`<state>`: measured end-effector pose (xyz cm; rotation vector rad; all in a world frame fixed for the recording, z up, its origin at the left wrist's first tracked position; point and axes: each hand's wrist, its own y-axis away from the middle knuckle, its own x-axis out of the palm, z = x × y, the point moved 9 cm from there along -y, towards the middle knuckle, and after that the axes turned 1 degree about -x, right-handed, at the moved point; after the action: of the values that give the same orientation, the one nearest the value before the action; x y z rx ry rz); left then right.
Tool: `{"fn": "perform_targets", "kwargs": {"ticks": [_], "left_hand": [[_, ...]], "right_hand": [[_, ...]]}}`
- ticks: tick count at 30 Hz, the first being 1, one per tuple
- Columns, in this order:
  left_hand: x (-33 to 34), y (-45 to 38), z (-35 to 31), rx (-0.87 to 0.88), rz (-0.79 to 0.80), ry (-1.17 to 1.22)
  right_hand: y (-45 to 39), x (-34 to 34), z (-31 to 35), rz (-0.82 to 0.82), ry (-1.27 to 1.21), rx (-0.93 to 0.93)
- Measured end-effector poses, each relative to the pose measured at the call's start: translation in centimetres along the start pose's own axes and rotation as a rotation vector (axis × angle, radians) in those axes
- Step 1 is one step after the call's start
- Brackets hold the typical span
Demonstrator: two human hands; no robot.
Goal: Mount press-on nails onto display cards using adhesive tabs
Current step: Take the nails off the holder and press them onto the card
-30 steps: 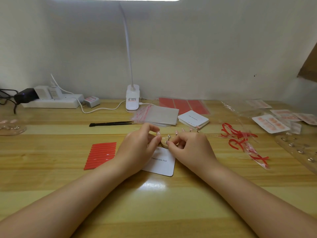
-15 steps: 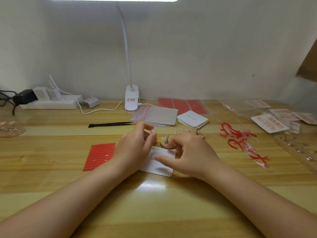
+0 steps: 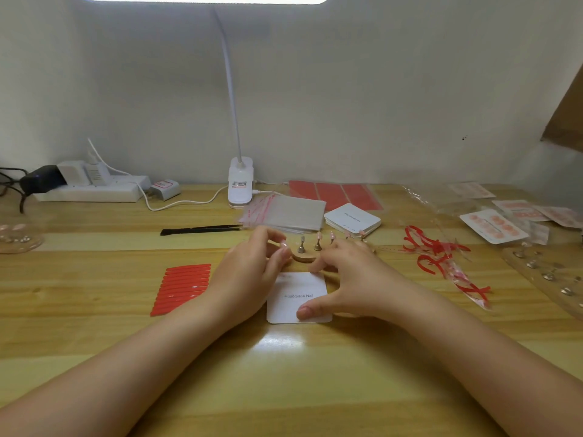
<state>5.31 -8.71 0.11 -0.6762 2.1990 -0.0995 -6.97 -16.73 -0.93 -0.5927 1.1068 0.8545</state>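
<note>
A white display card (image 3: pixel 296 298) printed "Handmade Nail" lies flat on the wooden desk (image 3: pixel 284 373). My right hand (image 3: pixel 350 279) rests on it, thumb pressing its near right corner and forefinger touching its far edge. My left hand (image 3: pixel 252 272) hovers at the card's left and pinches a small pink press-on nail (image 3: pixel 284 244) between thumb and fingertips. Just behind the card is a wooden nail stand (image 3: pixel 303 257) with metal pegs, a few still carrying pink nails (image 3: pixel 318 236). A red sheet of adhesive tabs (image 3: pixel 184 287) lies left of my left hand.
Black tweezers (image 3: pixel 202 229), clear bags (image 3: pixel 284 212), a stack of blank cards (image 3: pixel 351 220) and red sheets (image 3: pixel 334 193) lie behind the stand. Peeled red strips (image 3: pixel 441 263), filled cards (image 3: pixel 492 225) and a peg tray (image 3: pixel 549 272) sit right. A lamp base (image 3: pixel 240 184) and power strip (image 3: pixel 91 190) stand by the wall.
Both hands were together at the stand. My right hand has come down onto the card and spread across it, and the card now lies squarer. My left hand stays raised with the nail.
</note>
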Motion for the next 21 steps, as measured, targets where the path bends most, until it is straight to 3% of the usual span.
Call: {"fn": "perform_targets", "kwargs": {"ticks": [7,10,14,18,21], "left_hand": [[-1.4,0.0,0.4,-0.056,-0.112,0.206],[-0.6,0.0,0.2,-0.129,-0.030,0.467],[0.7,0.2,-0.1,-0.143,0.096,0.497],[0.3,0.3,-0.1,-0.138,0.085,0.589],[-0.6,0.3,-0.6,-0.104,0.028,0.679]], "right_hand": [[0.1,-1.9,-0.6,-0.162,-0.170,-0.027],[0.2,-2.4,-0.9,-0.236,-0.209,-0.027],[0.3,-2.6,-1.2,-0.285,-0.251,-0.032],[0.6,-3.3,-0.8,-0.343,-0.292,-0.040],[1.1,-4.1,-1.0,-0.398,-0.506,0.013]]}}
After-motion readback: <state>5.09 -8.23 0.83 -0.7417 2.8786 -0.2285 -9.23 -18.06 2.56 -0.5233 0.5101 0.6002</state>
